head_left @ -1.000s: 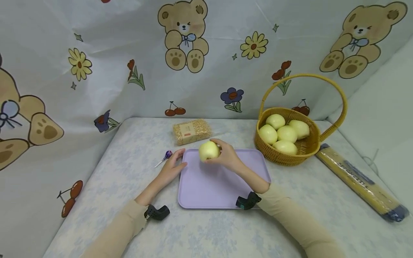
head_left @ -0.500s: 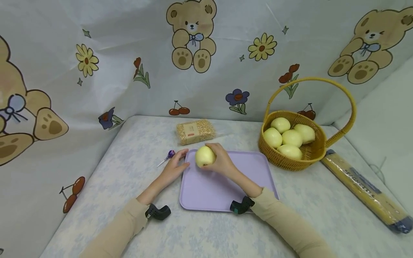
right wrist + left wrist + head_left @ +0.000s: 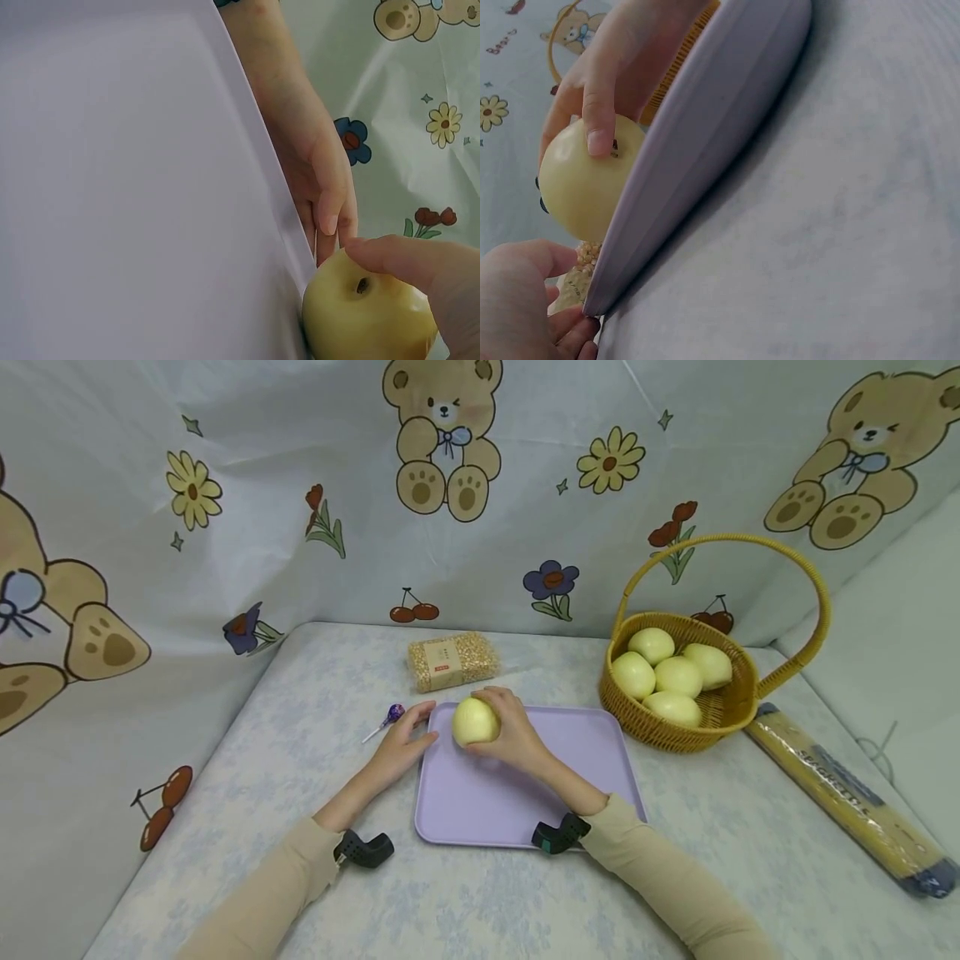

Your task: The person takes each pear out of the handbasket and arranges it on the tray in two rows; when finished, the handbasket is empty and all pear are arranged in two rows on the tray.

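Note:
A pale yellow apple (image 3: 476, 722) is at the far left corner of the lilac tray (image 3: 480, 810). My right hand (image 3: 513, 735) holds it from the right, the thumb near its stem dimple in the right wrist view. In the left wrist view the apple (image 3: 585, 180) sits right by the tray's rim; whether it bears on the tray floor is hard to tell. My left hand (image 3: 401, 747) lies along the tray's left edge. Its fingertips touch the rim corner, and the thumb stands apart from the fingers.
A wicker basket (image 3: 675, 739) with several similar apples stands at the back right. Beside it lies a long spaghetti pack (image 3: 847, 802). Behind the tray is a bag of yellow grains (image 3: 453, 660). A lollipop (image 3: 392, 717) lies left of the tray, close to my left hand.
My right hand has carried the apple a little left and down toward the tray's far left corner. Over the last half second both hands have stayed nearly still; the view has shifted slightly.

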A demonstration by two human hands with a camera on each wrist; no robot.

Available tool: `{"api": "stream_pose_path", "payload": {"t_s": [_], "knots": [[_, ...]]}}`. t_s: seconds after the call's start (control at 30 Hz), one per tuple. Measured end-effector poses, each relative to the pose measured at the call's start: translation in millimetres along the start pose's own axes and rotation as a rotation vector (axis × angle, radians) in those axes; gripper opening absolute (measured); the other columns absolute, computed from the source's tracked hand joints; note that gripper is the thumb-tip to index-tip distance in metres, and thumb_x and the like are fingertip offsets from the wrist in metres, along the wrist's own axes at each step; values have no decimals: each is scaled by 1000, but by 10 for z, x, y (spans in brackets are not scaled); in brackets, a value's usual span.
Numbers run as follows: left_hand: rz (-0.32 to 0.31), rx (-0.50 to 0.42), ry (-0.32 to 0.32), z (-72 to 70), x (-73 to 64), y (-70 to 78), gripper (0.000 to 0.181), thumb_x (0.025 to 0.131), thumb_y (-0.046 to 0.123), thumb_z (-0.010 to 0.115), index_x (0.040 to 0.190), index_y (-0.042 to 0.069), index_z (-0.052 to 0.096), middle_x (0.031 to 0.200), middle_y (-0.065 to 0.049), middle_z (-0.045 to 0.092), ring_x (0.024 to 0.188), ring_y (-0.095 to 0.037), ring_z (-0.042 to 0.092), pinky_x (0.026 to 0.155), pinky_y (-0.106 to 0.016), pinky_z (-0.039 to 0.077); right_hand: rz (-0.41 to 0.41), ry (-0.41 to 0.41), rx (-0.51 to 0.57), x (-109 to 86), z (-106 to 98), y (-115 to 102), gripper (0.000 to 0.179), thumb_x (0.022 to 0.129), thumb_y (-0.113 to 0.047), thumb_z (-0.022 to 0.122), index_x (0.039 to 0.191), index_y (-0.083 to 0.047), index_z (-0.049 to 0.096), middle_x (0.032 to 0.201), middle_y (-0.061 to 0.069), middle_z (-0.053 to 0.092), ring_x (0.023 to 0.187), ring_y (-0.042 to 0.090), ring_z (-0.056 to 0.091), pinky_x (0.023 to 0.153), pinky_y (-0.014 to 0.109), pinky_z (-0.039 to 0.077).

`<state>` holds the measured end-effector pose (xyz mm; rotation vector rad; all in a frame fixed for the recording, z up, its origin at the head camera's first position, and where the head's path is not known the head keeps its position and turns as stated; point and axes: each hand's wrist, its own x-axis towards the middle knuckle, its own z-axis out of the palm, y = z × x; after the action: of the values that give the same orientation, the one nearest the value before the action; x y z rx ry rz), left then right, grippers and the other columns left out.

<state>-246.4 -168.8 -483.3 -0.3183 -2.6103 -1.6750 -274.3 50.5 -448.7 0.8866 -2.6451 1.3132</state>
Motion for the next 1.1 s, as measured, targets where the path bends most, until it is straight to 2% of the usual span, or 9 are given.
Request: {"api": "stream_pose_path", "payload": {"t_s": [0.17, 0.47, 0.63, 0.8, 1.0, 1.1], "knots": [[-10, -1, -8, -3, -5, 8, 53, 94, 12, 57, 142, 1, 38, 147, -18, 41, 136, -34, 40, 116, -48, 30, 31, -11, 34, -12, 7, 6, 80, 65, -18, 86, 136, -8, 49, 137, 18, 44, 122, 35, 42, 99, 55, 42], [26, -8, -9, -9, -27, 38, 54, 93, 12, 55, 142, 1, 37, 147, -20, 40, 136, -37, 39, 115, -51, 29, 123, -24, 39, -4, -23, -13, 84, 66, -22, 86, 139, -12, 46, 139, 16, 42, 123, 33, 38, 98, 54, 42], [53, 26, 7, 2, -35, 26, 52, 93, 15, 54, 141, 0, 39, 144, -21, 42, 133, -38, 42, 113, -52, 33, 155, -37, 63, -4, -27, -18, 86, 66, -22, 86, 140, -13, 45, 140, 16, 41, 125, 33, 36, 99, 55, 41], [30, -1, -6, -4, -30, 42, 53, 94, 13, 56, 142, 0, 38, 146, -20, 41, 135, -37, 40, 115, -51, 30, 131, -35, 112, -2, -21, -10, 85, 65, -16, 86, 139, -8, 45, 138, 19, 42, 122, 35, 44, 99, 54, 44], [20, 9, -4, -2, -14, 59, 54, 93, 8, 57, 142, -3, 37, 147, -23, 40, 135, -38, 40, 116, -50, 29, 87, -36, 166, 31, 16, 27, 86, 66, -13, 86, 140, -5, 43, 136, 19, 44, 119, 35, 50, 100, 52, 46], [18, 13, -10, -18, -53, 173, 53, 94, 5, 55, 141, -7, 35, 146, -26, 38, 135, -41, 39, 116, -52, 28, 76, -54, 183, 40, 33, 48, 90, 67, -14, 86, 143, -5, 39, 138, 19, 44, 119, 35, 51, 99, 52, 46]]}}
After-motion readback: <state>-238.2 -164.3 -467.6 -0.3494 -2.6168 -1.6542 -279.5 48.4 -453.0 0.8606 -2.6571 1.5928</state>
